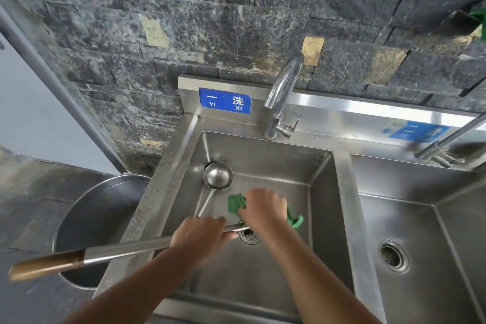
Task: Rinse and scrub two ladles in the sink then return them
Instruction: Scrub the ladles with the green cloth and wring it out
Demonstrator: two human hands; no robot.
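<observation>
One long wooden-handled steel ladle (105,251) is gripped by the left hand (200,235) and scrubbed with a crumpled green cloth (236,204) clutched in the right hand (264,206), while the second steel ladle (217,176) lies waiting in the stainless sink basin (276,166), so neither is judged returned.

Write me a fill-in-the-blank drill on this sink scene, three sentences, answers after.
1. The left hand grips the long ladle by its ____ shaft.
2. The right hand presses a ____ cloth.
3. The second ladle lies in the ____ basin.

Missing words: metal; green; left
</observation>
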